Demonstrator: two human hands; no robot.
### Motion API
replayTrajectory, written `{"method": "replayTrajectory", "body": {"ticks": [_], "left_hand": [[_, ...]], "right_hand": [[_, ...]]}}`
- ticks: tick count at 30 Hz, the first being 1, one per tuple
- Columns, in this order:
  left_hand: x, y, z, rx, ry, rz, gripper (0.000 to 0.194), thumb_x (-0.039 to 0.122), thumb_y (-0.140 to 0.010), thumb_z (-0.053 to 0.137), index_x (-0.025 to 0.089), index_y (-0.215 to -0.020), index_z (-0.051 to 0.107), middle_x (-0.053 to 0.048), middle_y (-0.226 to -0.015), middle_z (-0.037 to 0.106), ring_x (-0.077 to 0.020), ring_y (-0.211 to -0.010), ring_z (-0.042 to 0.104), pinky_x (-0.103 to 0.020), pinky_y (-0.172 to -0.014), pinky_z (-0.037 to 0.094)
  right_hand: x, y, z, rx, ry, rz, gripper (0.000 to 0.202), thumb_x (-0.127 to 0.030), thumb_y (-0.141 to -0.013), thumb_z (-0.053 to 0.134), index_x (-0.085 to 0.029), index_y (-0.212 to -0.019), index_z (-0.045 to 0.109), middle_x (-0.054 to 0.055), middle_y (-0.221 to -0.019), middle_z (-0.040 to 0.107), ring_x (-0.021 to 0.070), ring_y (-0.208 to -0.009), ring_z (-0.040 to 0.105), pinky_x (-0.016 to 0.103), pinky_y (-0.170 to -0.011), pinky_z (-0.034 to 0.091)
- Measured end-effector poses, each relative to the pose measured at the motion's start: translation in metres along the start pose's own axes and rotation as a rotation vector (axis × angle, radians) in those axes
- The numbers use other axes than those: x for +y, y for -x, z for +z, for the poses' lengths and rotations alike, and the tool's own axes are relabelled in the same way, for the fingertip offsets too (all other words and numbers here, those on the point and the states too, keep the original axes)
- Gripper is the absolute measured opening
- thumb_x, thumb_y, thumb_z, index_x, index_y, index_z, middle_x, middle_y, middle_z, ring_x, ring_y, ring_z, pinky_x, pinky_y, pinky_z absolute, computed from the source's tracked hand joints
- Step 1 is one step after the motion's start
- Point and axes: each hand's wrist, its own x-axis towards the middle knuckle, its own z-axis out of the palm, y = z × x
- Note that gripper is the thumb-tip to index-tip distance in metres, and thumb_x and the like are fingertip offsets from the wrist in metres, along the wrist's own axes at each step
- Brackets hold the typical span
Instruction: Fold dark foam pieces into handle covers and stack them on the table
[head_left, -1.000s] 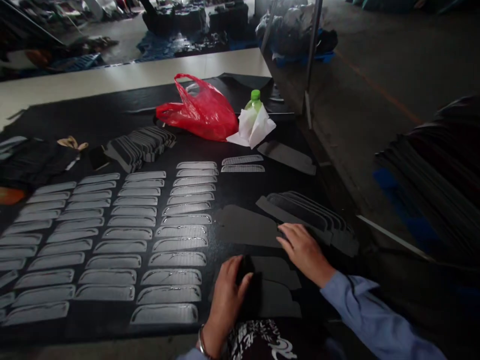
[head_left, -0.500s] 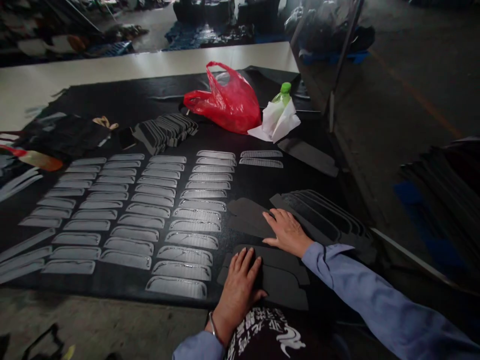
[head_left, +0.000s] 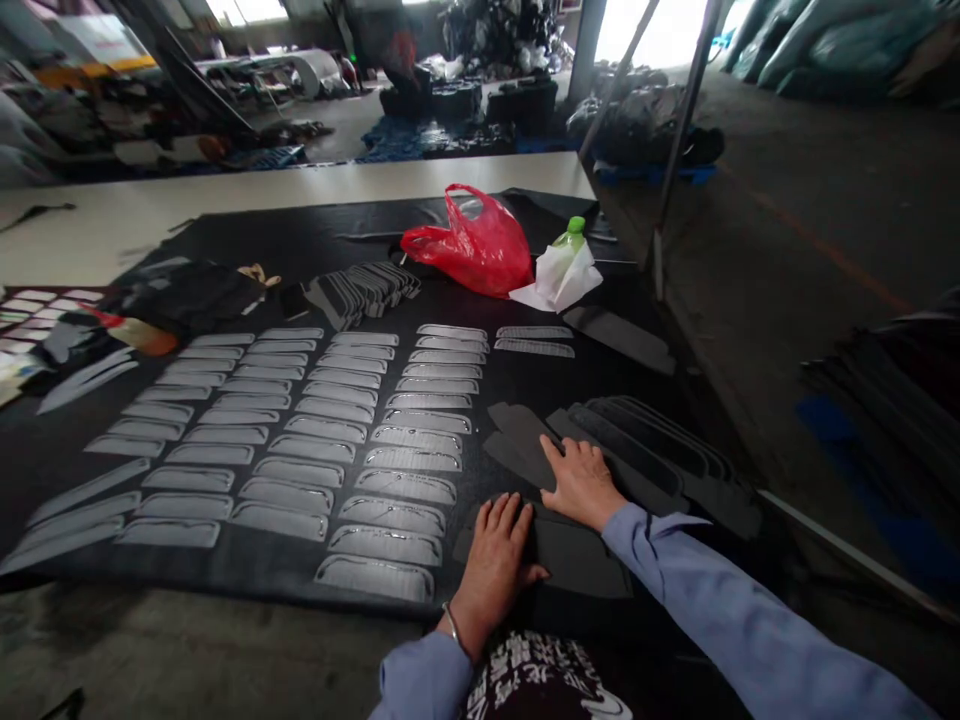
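In the head view, the left hand [head_left: 496, 552] is lying palm down with fingers loosely spread over the near dark grey pieces [head_left: 581, 560], which are resting by the front edge of the black-covered table [head_left: 262, 580]. The right hand [head_left: 581, 482] is bending over the farther dark pieces [head_left: 517, 435], thumb and forefinger parted widely, while a fan of dark panels [head_left: 634, 440] is lying just beyond it and rows of glossy-edged strips [head_left: 405, 487] are stretching leftward.
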Motion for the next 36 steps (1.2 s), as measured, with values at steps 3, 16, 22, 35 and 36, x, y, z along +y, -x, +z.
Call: {"method": "replayTrajectory", "body": {"ticks": [3, 16, 22, 35, 36], "left_hand": [[-0.001, 0.001, -0.005, 0.006, 0.013, 0.024, 0.085, 0.037, -0.059, 0.081, 0.016, -0.130, 0.041, -0.017, -0.135, 0.046, -0.0327, -0.126, 0.040, -0.057, -0.104, 0.034], [0.001, 0.000, -0.002, 0.083, -0.007, 0.083, 0.082, 0.042, -0.062, 0.077, 0.009, -0.128, 0.042, -0.022, -0.134, 0.044, -0.0354, -0.127, 0.038, -0.057, -0.101, 0.036], [-0.002, 0.037, -0.030, 0.219, 0.084, 0.353, 0.034, 0.035, -0.081, 0.061, 0.011, -0.106, 0.055, -0.013, -0.103, 0.064, -0.0230, -0.099, 0.058, -0.037, -0.084, 0.052], [-0.014, 0.029, -0.032, 0.081, -0.012, 0.096, 0.088, 0.031, -0.065, 0.074, 0.020, -0.138, 0.027, -0.017, -0.145, 0.029, -0.0342, -0.136, 0.022, -0.055, -0.104, 0.033], [-0.013, 0.021, -0.032, 0.035, -0.023, 0.083, 0.094, 0.030, -0.062, 0.077, 0.022, -0.140, 0.024, -0.016, -0.148, 0.026, -0.0346, -0.137, 0.017, -0.057, -0.105, 0.029]], "right_hand": [[0.005, 0.001, -0.002, 0.024, -0.062, 0.024, 0.078, -0.044, -0.068, 0.064, -0.016, -0.136, 0.038, 0.016, -0.110, 0.056, 0.0320, -0.100, 0.049, 0.041, -0.084, 0.033], [0.039, 0.034, -0.017, 0.085, -0.551, -0.017, 0.069, -0.034, -0.066, 0.062, -0.015, -0.130, 0.045, 0.012, -0.116, 0.059, 0.0255, -0.106, 0.055, 0.039, -0.092, 0.042], [0.024, 0.073, -0.020, 0.121, -0.552, -0.140, 0.071, -0.029, -0.066, 0.060, -0.019, -0.134, 0.040, 0.010, -0.119, 0.055, 0.0244, -0.109, 0.051, 0.040, -0.096, 0.040], [0.011, 0.093, 0.044, 0.126, -0.184, -0.359, 0.086, -0.035, -0.062, 0.075, -0.017, -0.136, 0.038, 0.018, -0.132, 0.045, 0.0334, -0.120, 0.040, 0.050, -0.097, 0.034], [0.012, 0.091, 0.042, 0.124, -0.187, -0.374, 0.082, -0.033, -0.064, 0.074, -0.017, -0.136, 0.039, 0.017, -0.130, 0.047, 0.0324, -0.118, 0.042, 0.049, -0.096, 0.036]]}}
